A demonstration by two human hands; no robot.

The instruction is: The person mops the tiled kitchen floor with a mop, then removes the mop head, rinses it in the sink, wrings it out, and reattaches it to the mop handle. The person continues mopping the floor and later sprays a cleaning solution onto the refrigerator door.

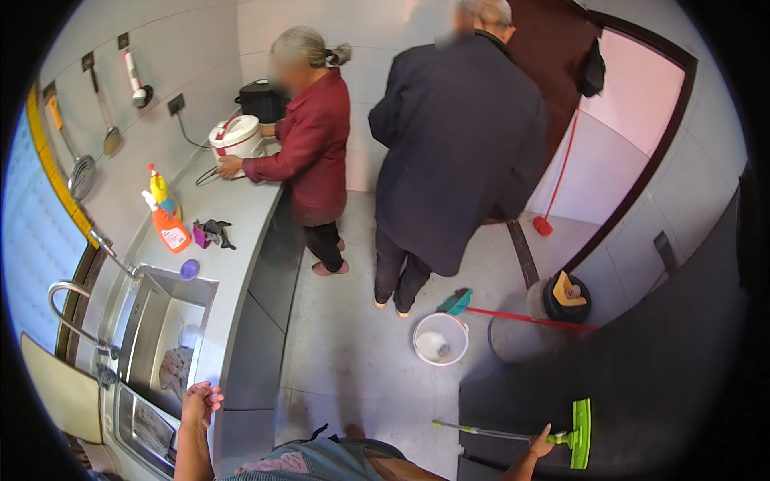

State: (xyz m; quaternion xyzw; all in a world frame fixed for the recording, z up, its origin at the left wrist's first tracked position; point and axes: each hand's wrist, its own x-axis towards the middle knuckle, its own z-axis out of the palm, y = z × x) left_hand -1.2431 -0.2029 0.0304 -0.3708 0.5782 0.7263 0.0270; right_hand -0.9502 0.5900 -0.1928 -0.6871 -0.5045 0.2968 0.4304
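My left hand is beside the front edge of the stainless-steel sink, fingers loosely curled and apart, holding nothing. A wet grey cloth lies in the basin near it. At the lower right my right hand grips the handle of a green squeegee, close to its head. The squeegee's thin grey pole points left, over the edge of a dark countertop. Whether the squeegee rests on that top, I cannot tell.
A person in red handles a white rice cooker on the counter. Another person in dark clothes stands ahead. On the floor are a white bucket and a red-handled broom. Spray bottles stand behind the sink.
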